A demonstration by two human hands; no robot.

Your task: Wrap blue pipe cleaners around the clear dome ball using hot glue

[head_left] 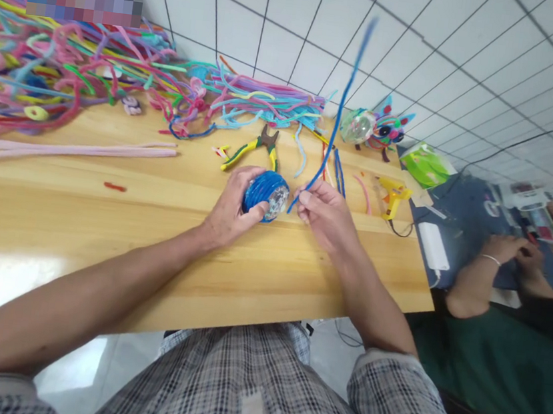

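Observation:
My left hand [233, 208] is closed around a small clear ball-like piece wrapped in blue pipe cleaner [259, 191]; its clear end faces right, towards my other hand. Between the thumb and fingers of my right hand [323, 213] is a long blue pipe cleaner [338, 117]. It rises up and to the right, and its short lower end points at the wrapped piece, apart from it by a small gap. Just behind my left hand lie pliers [268, 140] with yellow and green handles, jaws facing away from me.
Heaped pipe cleaners [71, 74] cover the back left, with a bundle [269, 102] beside them. A yellow glue gun [393, 193], a colourful figure [386, 132] and a white power strip [433, 246] are on the right. A co-worker's hands [507, 252] rest at the dark table.

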